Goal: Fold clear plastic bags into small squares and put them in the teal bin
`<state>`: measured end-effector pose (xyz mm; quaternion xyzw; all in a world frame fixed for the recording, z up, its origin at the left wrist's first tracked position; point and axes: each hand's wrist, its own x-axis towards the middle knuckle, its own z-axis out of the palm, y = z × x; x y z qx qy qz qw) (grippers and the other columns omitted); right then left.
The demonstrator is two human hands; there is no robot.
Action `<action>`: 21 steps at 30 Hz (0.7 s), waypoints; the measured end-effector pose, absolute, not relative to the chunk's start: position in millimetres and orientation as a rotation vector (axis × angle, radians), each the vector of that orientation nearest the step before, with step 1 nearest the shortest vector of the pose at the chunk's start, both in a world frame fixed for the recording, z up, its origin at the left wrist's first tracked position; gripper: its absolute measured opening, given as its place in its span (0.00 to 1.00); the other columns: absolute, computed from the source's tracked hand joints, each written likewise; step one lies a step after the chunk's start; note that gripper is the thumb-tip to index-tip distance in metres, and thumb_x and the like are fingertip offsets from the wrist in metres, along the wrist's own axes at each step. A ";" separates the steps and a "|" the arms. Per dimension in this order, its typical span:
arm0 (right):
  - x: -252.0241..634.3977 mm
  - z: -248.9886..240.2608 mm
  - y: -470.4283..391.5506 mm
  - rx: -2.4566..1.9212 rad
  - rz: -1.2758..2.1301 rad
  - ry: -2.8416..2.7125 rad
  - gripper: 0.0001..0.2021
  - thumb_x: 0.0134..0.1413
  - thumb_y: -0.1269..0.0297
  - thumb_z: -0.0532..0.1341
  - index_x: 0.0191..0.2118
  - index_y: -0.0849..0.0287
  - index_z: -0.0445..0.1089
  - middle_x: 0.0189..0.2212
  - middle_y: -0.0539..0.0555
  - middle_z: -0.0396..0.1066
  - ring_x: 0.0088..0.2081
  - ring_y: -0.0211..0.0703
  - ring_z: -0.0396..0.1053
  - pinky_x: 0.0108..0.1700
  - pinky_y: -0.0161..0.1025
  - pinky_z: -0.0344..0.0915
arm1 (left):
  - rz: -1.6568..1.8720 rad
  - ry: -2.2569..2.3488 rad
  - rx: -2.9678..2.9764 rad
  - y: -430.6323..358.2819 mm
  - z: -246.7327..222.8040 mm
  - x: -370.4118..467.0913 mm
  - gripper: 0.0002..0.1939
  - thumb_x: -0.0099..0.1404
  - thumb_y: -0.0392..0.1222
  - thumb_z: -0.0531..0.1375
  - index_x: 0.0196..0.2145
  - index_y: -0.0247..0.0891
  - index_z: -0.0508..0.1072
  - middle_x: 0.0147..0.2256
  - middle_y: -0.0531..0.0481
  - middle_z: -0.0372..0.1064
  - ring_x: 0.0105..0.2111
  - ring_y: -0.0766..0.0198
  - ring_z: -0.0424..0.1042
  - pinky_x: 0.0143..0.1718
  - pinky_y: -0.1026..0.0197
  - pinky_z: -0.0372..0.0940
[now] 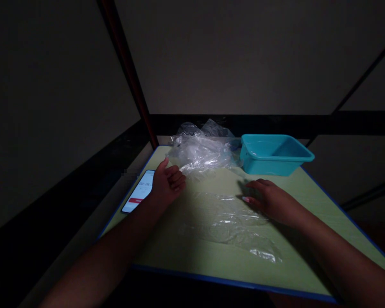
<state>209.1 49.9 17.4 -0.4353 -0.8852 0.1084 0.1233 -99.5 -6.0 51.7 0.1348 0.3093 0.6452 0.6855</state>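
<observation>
A clear plastic bag (226, 223) lies spread and wrinkled on the light green table (186, 257), between my two hands. My left hand (169, 183) is over the left side of the table, palm turned up, with loosely curled fingers and the thumb standing apart. Nothing shows in it. Over the bag's far right corner, my right hand (265, 197) has its fingers stretched forward and the thumb separate, also holding nothing visible. Whether its fingertips touch the plastic I cannot tell. Behind my left hand sits a heap of crumpled clear plastic bags (205, 149).
A turquoise plastic basin (266, 166) stands at the table's back right. At the left edge, partly covered by my left hand, a phone (137, 194) lies with a lit timer screen. Blue edging (211, 279) borders the table, and a wall rises behind it.
</observation>
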 end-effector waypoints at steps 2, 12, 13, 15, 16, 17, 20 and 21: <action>208.3 18.2 48.8 -1.264 0.320 -2.593 0.17 0.57 0.55 0.58 0.47 0.61 0.71 0.42 0.64 0.71 0.42 0.54 0.69 0.44 0.48 0.67 | 1.467 0.684 0.294 -7.7 52.0 -100.1 0.33 0.70 0.61 0.44 0.12 0.42 0.47 0.11 0.60 0.37 0.09 0.70 0.45 0.10 0.65 0.43; 207.9 19.7 46.2 -1.282 0.309 -2.592 0.18 0.58 0.56 0.58 0.49 0.61 0.69 0.43 0.63 0.70 0.43 0.53 0.69 0.45 0.48 0.68 | 1.473 0.574 0.318 -11.5 49.0 -101.2 0.35 0.66 0.71 0.38 0.13 0.41 0.48 0.11 0.58 0.41 0.10 0.70 0.47 0.08 0.66 0.43; 207.8 19.9 46.0 -1.287 0.311 -2.593 0.18 0.58 0.56 0.58 0.49 0.61 0.69 0.43 0.64 0.70 0.43 0.53 0.70 0.45 0.48 0.68 | 1.471 0.557 0.341 -11.3 47.6 -102.0 0.36 0.66 0.71 0.38 0.13 0.41 0.50 0.11 0.58 0.42 0.10 0.70 0.47 0.09 0.66 0.45; 207.6 20.4 45.5 -1.294 0.314 -2.596 0.18 0.58 0.55 0.58 0.49 0.61 0.69 0.43 0.64 0.70 0.43 0.54 0.70 0.45 0.49 0.68 | 1.458 0.510 0.405 -11.0 45.7 -103.5 0.37 0.66 0.70 0.36 0.14 0.39 0.54 0.12 0.57 0.46 0.10 0.71 0.49 0.10 0.67 0.48; 207.5 20.5 45.3 -1.296 0.314 -2.600 0.19 0.58 0.55 0.58 0.50 0.62 0.69 0.44 0.64 0.70 0.43 0.54 0.69 0.45 0.49 0.68 | 1.443 0.491 0.439 -10.9 45.3 -104.0 0.38 0.66 0.70 0.35 0.15 0.38 0.58 0.13 0.55 0.50 0.11 0.71 0.52 0.11 0.67 0.50; 207.4 20.5 45.2 -1.300 0.315 -2.604 0.19 0.58 0.55 0.58 0.50 0.62 0.69 0.44 0.64 0.70 0.43 0.54 0.69 0.45 0.49 0.68 | 1.417 0.482 0.474 -10.8 45.4 -104.0 0.40 0.66 0.70 0.34 0.17 0.37 0.63 0.15 0.53 0.57 0.13 0.70 0.58 0.13 0.67 0.53; 207.3 19.9 44.9 -1.310 0.325 -2.618 0.20 0.59 0.55 0.57 0.52 0.63 0.68 0.45 0.65 0.69 0.44 0.55 0.69 0.46 0.50 0.68 | 1.310 0.452 0.585 -11.3 47.3 -100.8 0.44 0.63 0.74 0.33 0.38 0.35 0.74 0.37 0.39 0.74 0.35 0.54 0.75 0.27 0.59 0.67; 207.3 19.6 44.9 -1.310 0.328 -2.619 0.20 0.59 0.55 0.58 0.52 0.63 0.67 0.46 0.65 0.69 0.44 0.55 0.69 0.46 0.50 0.68 | 1.270 0.421 0.618 -11.9 47.7 -98.8 0.45 0.62 0.75 0.33 0.47 0.37 0.72 0.47 0.36 0.72 0.46 0.48 0.73 0.35 0.54 0.69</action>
